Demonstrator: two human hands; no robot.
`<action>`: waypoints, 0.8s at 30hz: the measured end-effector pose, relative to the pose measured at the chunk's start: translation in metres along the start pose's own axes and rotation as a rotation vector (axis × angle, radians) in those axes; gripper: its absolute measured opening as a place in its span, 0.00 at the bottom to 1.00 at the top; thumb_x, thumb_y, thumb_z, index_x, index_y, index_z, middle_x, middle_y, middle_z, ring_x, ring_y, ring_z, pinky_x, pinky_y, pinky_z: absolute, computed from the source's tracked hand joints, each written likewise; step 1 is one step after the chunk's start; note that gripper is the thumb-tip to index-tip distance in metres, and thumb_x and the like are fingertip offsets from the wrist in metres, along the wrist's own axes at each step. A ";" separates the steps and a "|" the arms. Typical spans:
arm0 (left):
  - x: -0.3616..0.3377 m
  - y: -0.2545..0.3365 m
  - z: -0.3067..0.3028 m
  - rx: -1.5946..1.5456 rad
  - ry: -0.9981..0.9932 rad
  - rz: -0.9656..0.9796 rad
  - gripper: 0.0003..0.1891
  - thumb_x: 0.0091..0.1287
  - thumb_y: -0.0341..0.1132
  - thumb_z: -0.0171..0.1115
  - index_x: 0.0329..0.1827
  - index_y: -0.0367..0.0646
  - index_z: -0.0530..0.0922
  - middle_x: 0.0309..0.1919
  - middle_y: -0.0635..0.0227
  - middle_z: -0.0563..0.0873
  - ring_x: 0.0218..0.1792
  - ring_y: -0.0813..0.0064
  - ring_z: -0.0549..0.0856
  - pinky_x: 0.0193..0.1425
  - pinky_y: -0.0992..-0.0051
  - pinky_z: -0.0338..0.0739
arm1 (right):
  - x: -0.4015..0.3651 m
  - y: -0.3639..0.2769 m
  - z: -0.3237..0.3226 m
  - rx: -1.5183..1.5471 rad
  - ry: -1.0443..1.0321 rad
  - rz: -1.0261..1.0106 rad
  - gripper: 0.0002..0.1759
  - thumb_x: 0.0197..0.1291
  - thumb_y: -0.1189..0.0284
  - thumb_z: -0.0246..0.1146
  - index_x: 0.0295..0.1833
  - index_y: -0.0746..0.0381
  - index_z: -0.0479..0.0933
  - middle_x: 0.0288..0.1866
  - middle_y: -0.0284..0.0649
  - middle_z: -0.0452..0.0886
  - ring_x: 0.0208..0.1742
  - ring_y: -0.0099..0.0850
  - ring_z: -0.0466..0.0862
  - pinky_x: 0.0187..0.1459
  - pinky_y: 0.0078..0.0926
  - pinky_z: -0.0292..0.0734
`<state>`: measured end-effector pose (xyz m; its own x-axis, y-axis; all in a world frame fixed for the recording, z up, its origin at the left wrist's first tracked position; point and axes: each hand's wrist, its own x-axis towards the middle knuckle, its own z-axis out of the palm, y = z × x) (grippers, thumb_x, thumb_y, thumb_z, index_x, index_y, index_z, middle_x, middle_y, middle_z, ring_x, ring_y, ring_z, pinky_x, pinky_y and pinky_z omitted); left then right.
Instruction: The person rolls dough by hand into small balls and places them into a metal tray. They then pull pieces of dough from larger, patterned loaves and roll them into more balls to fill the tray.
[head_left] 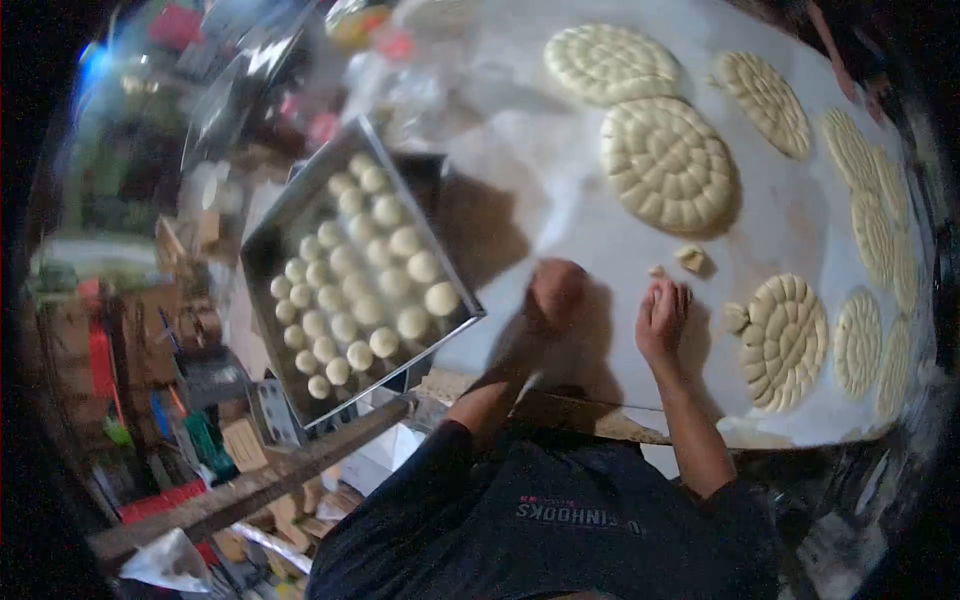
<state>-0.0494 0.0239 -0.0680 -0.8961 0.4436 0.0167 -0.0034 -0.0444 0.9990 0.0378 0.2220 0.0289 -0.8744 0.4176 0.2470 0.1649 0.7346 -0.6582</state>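
1. The dark shirt (560,530) carries pale lettering, apparently "FINHOOKS", with smaller unreadable print beside it.
2. A small dough bit (655,270) lies at the fingertips of the right grip (663,298), a larger dough lump (691,258) just beyond, on the counter (570,180).
3. Right grip: fingers curled together; pinching unclear.
4. Left grip (557,288): blurred, state unclear; the tray of dough balls (425,190) sits left of it.

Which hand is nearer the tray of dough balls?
Left: the left hand is just right of the tray; the right hand is farther right, near a small dough scrap.
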 end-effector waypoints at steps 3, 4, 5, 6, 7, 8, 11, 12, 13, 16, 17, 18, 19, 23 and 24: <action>-0.092 0.066 0.007 0.802 0.027 0.180 0.22 0.71 0.54 0.54 0.45 0.40 0.77 0.41 0.62 0.80 0.45 0.65 0.78 0.52 0.66 0.74 | -0.045 -0.002 -0.019 -0.132 -0.129 -0.247 0.07 0.62 0.73 0.56 0.41 0.66 0.73 0.45 0.52 0.74 0.52 0.54 0.72 0.61 0.51 0.66; -0.108 0.089 -0.006 0.900 0.009 0.154 0.24 0.71 0.55 0.54 0.48 0.39 0.77 0.43 0.60 0.80 0.47 0.65 0.78 0.54 0.66 0.74 | -0.049 0.003 -0.027 -0.124 -0.172 -0.260 0.07 0.63 0.73 0.56 0.42 0.66 0.73 0.46 0.51 0.75 0.53 0.53 0.72 0.62 0.51 0.65; -0.119 0.118 -0.021 0.959 -0.019 0.109 0.26 0.70 0.56 0.55 0.52 0.39 0.77 0.46 0.59 0.80 0.49 0.64 0.78 0.56 0.66 0.74 | -0.045 -0.004 -0.041 -0.165 -0.230 -0.162 0.07 0.62 0.73 0.56 0.40 0.66 0.74 0.43 0.49 0.75 0.48 0.48 0.75 0.59 0.49 0.69; -0.121 0.148 -0.035 0.944 -0.004 0.102 0.26 0.70 0.56 0.55 0.52 0.39 0.77 0.46 0.59 0.80 0.49 0.64 0.78 0.56 0.66 0.74 | -0.037 -0.012 -0.059 -0.206 -0.294 -0.063 0.06 0.62 0.73 0.57 0.38 0.66 0.75 0.39 0.47 0.76 0.44 0.44 0.78 0.56 0.48 0.73; -0.120 0.180 -0.058 0.762 -0.170 0.043 0.24 0.71 0.52 0.53 0.59 0.41 0.74 0.53 0.57 0.77 0.55 0.61 0.76 0.62 0.65 0.70 | -0.028 0.000 -0.073 -0.158 -0.442 0.139 0.07 0.62 0.72 0.58 0.36 0.66 0.76 0.35 0.43 0.75 0.39 0.38 0.78 0.50 0.43 0.77; -0.118 0.212 -0.088 0.578 -0.334 -0.009 0.24 0.72 0.47 0.52 0.65 0.43 0.70 0.60 0.55 0.74 0.60 0.59 0.74 0.68 0.63 0.67 | -0.016 0.011 -0.086 -0.106 -0.584 0.347 0.09 0.62 0.72 0.58 0.34 0.67 0.76 0.31 0.40 0.75 0.33 0.32 0.79 0.44 0.38 0.80; -0.095 0.283 -0.184 0.452 -0.351 0.238 0.24 0.72 0.40 0.52 0.70 0.46 0.68 0.63 0.54 0.75 0.63 0.56 0.74 0.71 0.63 0.66 | 0.017 -0.024 -0.089 0.133 -0.585 0.645 0.15 0.69 0.68 0.56 0.41 0.70 0.79 0.34 0.39 0.78 0.32 0.27 0.79 0.34 0.29 0.84; -0.079 0.303 -0.222 0.656 -0.193 0.348 0.23 0.67 0.29 0.56 0.66 0.45 0.73 0.59 0.57 0.79 0.60 0.58 0.77 0.66 0.63 0.71 | 0.035 -0.066 -0.077 0.126 -0.556 0.493 0.15 0.69 0.67 0.55 0.43 0.70 0.79 0.34 0.39 0.78 0.34 0.27 0.79 0.35 0.28 0.84; -0.064 0.328 -0.253 0.679 -0.035 0.066 0.23 0.61 0.22 0.60 0.62 0.43 0.76 0.55 0.59 0.81 0.56 0.58 0.80 0.60 0.64 0.75 | 0.051 -0.115 -0.060 0.122 -0.526 0.349 0.15 0.69 0.67 0.55 0.45 0.70 0.79 0.35 0.40 0.79 0.36 0.27 0.79 0.37 0.27 0.84; 0.001 0.272 -0.378 1.068 0.301 0.203 0.21 0.54 0.22 0.63 0.53 0.39 0.77 0.42 0.49 0.82 0.44 0.48 0.83 0.48 0.61 0.78 | 0.094 -0.271 0.012 0.344 -0.518 -0.220 0.16 0.64 0.69 0.60 0.52 0.69 0.76 0.46 0.45 0.79 0.46 0.36 0.81 0.51 0.32 0.77; 0.005 0.250 -0.409 1.002 0.316 0.137 0.20 0.54 0.23 0.63 0.52 0.38 0.77 0.41 0.48 0.82 0.44 0.47 0.83 0.48 0.60 0.78 | 0.099 -0.324 0.039 0.489 -0.466 -0.290 0.18 0.59 0.71 0.64 0.53 0.67 0.76 0.49 0.47 0.79 0.47 0.37 0.82 0.50 0.34 0.78; 0.016 0.226 -0.435 0.933 0.330 0.079 0.19 0.54 0.23 0.63 0.51 0.38 0.78 0.40 0.47 0.82 0.44 0.46 0.82 0.48 0.59 0.78 | 0.107 -0.357 0.075 0.532 -0.377 -0.510 0.19 0.56 0.72 0.66 0.53 0.65 0.76 0.49 0.48 0.79 0.47 0.40 0.83 0.51 0.36 0.79; 0.025 0.198 -0.454 0.817 0.377 0.033 0.18 0.54 0.24 0.64 0.50 0.38 0.78 0.40 0.47 0.82 0.44 0.46 0.82 0.48 0.60 0.78 | 0.117 -0.388 0.105 0.475 -0.284 -0.737 0.19 0.54 0.72 0.68 0.52 0.65 0.76 0.47 0.49 0.80 0.48 0.45 0.82 0.51 0.37 0.79; 0.026 0.202 -0.456 1.092 0.306 0.139 0.18 0.71 0.40 0.48 0.52 0.37 0.78 0.45 0.51 0.84 0.46 0.51 0.83 0.54 0.62 0.76 | 0.140 -0.430 0.241 0.083 -0.491 -1.054 0.14 0.55 0.72 0.65 0.47 0.63 0.78 0.47 0.46 0.80 0.54 0.47 0.79 0.57 0.46 0.72; 0.035 0.182 -0.479 1.104 0.297 -0.230 0.16 0.60 0.33 0.61 0.49 0.37 0.77 0.40 0.49 0.83 0.44 0.51 0.82 0.49 0.58 0.76 | 0.140 -0.431 0.239 -0.309 -0.635 -1.077 0.14 0.55 0.71 0.65 0.46 0.64 0.78 0.47 0.46 0.80 0.56 0.47 0.77 0.60 0.48 0.69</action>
<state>-0.2937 -0.3974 0.0943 -0.9938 0.1063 -0.0333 0.0780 0.8777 0.4728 -0.2644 -0.1636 0.1773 -0.6807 -0.7239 0.1124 -0.7324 0.6690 -0.1268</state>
